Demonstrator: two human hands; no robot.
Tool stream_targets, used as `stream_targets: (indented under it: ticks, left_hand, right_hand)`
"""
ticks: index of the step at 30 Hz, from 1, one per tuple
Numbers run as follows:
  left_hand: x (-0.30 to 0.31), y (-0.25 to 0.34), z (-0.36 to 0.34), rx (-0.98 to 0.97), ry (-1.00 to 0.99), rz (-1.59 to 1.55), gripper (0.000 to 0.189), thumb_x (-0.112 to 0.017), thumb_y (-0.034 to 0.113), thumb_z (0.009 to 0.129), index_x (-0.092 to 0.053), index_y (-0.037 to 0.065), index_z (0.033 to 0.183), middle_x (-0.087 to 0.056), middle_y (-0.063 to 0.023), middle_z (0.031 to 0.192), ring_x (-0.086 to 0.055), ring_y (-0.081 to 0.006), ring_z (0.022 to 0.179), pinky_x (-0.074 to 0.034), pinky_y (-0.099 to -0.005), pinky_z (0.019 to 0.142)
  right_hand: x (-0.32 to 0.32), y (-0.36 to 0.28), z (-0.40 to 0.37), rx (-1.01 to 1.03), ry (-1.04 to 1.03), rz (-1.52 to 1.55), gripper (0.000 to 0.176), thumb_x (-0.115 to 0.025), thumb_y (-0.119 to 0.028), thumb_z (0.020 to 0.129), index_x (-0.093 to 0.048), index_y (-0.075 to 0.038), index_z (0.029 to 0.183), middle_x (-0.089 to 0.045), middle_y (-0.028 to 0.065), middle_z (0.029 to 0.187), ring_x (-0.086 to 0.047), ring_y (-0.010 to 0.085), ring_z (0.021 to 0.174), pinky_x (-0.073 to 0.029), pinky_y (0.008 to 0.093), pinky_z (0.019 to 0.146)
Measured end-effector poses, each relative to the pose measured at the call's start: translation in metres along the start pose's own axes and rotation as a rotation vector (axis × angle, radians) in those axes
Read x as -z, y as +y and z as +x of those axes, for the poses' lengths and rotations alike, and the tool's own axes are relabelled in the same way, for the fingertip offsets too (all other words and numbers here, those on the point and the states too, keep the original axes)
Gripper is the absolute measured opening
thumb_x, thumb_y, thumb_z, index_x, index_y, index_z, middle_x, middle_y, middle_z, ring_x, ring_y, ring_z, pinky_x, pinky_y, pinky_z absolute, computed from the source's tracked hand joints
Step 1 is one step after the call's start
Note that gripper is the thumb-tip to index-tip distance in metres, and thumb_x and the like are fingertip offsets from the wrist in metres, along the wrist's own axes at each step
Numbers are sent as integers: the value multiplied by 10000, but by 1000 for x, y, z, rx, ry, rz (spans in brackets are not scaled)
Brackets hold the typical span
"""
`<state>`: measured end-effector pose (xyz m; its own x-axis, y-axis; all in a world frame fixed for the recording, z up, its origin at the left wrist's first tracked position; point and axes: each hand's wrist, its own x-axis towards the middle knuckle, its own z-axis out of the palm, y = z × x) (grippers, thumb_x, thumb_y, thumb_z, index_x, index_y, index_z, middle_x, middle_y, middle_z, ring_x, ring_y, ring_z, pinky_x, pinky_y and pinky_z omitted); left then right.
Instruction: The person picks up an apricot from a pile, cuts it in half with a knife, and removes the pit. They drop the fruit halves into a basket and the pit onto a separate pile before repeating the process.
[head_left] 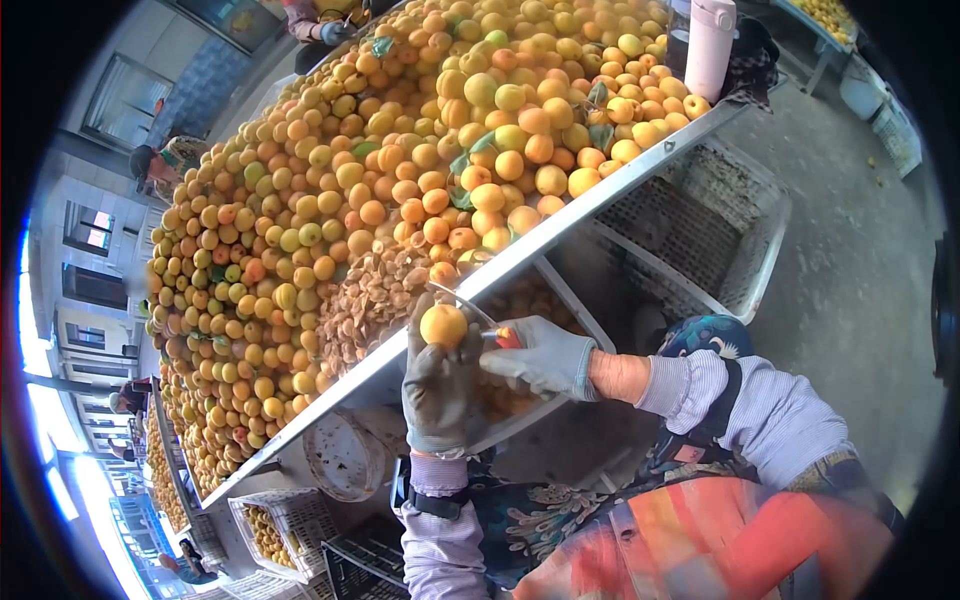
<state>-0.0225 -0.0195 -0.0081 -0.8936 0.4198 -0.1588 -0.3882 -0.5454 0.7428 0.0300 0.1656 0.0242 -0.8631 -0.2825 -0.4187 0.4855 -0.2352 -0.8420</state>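
Note:
My left hand [440,390], in a grey work glove, grips a yellow-orange apricot [443,326] near the table's edge. In my gloved right hand [542,360] is a small knife with a red and orange handle [508,338]. Its thin blade [462,302] reaches up past the apricot's upper right side. Just beyond my left hand, a heap of brown apricot stones [375,300] lies against the metal edge. Whole apricots [350,175], with a few green leaves among them, cover the table. Partly hidden behind my hands, a crate [570,295] below the edge holds orange-brown pieces.
The metal table rim [610,190] runs diagonally ahead of me. Below it stand a pale plastic crate [765,215], a white bucket [345,455] and a crate of apricots [265,535]. A pink bottle [710,50] stands at the table's far right. Other people work across the table.

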Motion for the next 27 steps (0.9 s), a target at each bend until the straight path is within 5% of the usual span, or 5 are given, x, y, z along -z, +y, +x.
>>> stream_targets:
  ticks: [1,10,27]
  left_hand:
    - [4,-2,2,-7,-57,-53,672,-647,120,816,-355,101,1421,-508,-131,1272,-517,-273,1159,-426,-411,1000]
    - [-20,11,-5,17,-32,-165,699,-604,88,813,-306,111,1445,-446,-128,1373,-446,-329,1255,-436,-450,976]
    - [-26,8,-5,14,-45,-223,862,-634,122,671,-286,109,1460,-484,-139,1332,-455,-334,1257,-380,-458,1046]
  right_hand:
    - [0,1,2,-38,7,-17,220,-614,-265,900,-581,-95,1036,-536,-51,677,-444,25,482,-353,180,421]
    - [-5,23,23,103,-83,-189,182,-613,-220,885,-612,-54,958,-556,-40,761,-471,40,718,-421,234,632]
    - [0,16,11,136,-82,-182,228,-611,-246,891,-613,-34,975,-569,-22,757,-485,53,706,-436,242,630]
